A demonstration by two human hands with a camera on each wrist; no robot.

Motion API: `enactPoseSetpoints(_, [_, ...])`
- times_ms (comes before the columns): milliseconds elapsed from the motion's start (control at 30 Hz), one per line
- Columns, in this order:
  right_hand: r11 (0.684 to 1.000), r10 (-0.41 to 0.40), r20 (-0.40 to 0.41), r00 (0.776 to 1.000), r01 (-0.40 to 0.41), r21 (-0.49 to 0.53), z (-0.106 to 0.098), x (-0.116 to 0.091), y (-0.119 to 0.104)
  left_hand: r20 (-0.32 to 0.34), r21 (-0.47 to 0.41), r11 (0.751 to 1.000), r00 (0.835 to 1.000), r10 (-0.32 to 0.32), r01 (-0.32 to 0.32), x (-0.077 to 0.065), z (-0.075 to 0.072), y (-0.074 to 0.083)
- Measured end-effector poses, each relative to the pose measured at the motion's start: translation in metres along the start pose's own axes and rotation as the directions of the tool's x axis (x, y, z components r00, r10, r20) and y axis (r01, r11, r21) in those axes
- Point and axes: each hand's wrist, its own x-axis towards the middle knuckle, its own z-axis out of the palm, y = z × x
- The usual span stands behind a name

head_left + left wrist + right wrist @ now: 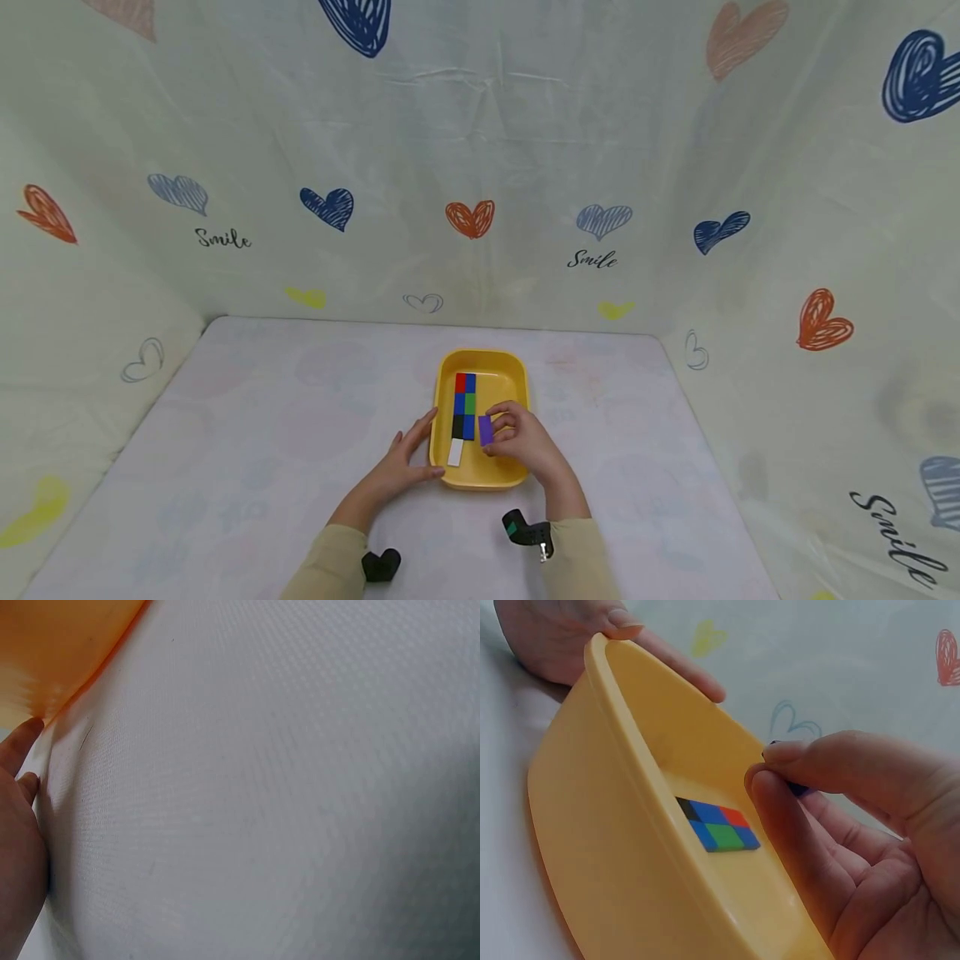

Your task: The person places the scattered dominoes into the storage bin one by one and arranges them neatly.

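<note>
A yellow plastic tray (517,375) sits on the table. Inside it, red, blue, green and black square tiles (459,404) lie edge to edge in two columns, with a white tile (455,452) at their near end. Between thumb and fingertips, my right hand (525,437) pinches a purple tile (485,430) over the tray, just right of the columns. The right wrist view shows only a dark sliver of that tile between the fingers. My left hand (401,467) rests against the tray's left side, fingers spread and fairly straight, its thumb touching the near left corner.
The tray stands on a pale, faintly patterned tabletop (300,433). Behind and beside the table hangs a white sheet (525,167) printed with hearts and the word Smile. Black devices (528,529) are strapped at both wrists.
</note>
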Motion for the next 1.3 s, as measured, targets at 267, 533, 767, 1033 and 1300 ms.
enactPoseSetpoints(267, [0.998, -0.033, 0.015, 0.999, 0.034, -0.044, 0.010, 0.013, 0.000, -0.005, 0.004, 1.000, 1.000, -0.004, 0.004, 0.000, -0.001, -0.003])
enactPoseSetpoints(533, [0.985, -0.059, 0.045, 0.997, 0.066, -0.162, 0.020, 0.019, 0.006, 0.014, -0.002, 0.999, 0.999, 0.046, -0.046, 0.000, -0.002, -0.004])
enactPoseSetpoints(767, [0.963, -0.022, 0.026, 0.999, 0.029, -0.269, 0.024, 0.019, 0.005, 0.017, -0.011, 1.000, 1.000, 0.014, -0.014, 0.001, -0.002, -0.003])
enactPoseSetpoints(1033, [0.927, 0.016, -0.014, 1.000, -0.020, -0.375, 0.027, 0.018, 0.005, 0.016, -0.020, 1.000, 1.000, -0.005, 0.005, 0.000, -0.002, -0.002])
enactPoseSetpoints(1300, [0.891, -0.001, -0.039, 0.999, -0.016, -0.453, 0.029, 0.020, 0.009, 0.054, -0.012, 0.998, 0.997, 0.058, -0.058, -0.001, -0.004, -0.002])
